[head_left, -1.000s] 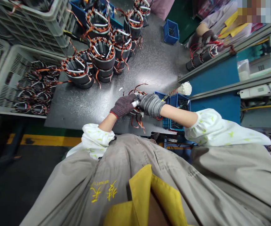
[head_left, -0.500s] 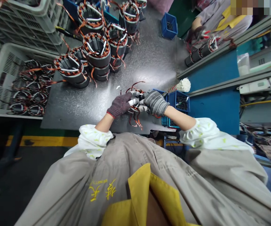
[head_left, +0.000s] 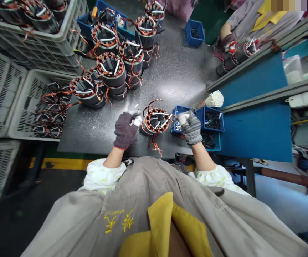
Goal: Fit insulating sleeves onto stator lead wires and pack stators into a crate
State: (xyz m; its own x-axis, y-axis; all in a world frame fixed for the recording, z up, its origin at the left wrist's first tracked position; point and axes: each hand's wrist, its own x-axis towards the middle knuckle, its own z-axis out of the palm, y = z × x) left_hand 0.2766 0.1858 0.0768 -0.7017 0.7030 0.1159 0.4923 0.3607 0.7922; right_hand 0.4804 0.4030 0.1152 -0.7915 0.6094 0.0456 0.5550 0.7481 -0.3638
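"Where's our stator (head_left: 155, 121)?"

"Standing on end on the bench (head_left: 90, 137), windings up, orange leads hanging toward us."

"And our hands?"

"Our left hand (head_left: 124, 130), in a dark glove, is just left of the stator, fingers bunched, something white at the tips. We can't tell if it's pinching anything."

"The other?"

"Our right hand (head_left: 190, 128), in a grey glove, is just right of the stator, fingers pressed together, white at the tips too. We can't tell there either. Neither hand seems to touch the stator."

"What's around?"

"Blue bins (head_left: 209, 117) just right of it, white sleeving (head_left: 214, 100) past them, a stack of stators (head_left: 111, 69) beyond it, and a white crate (head_left: 39, 107) farther left. Far beyond, a co-worker's hand (head_left: 227, 44) is at a wound core (head_left: 236, 59)."
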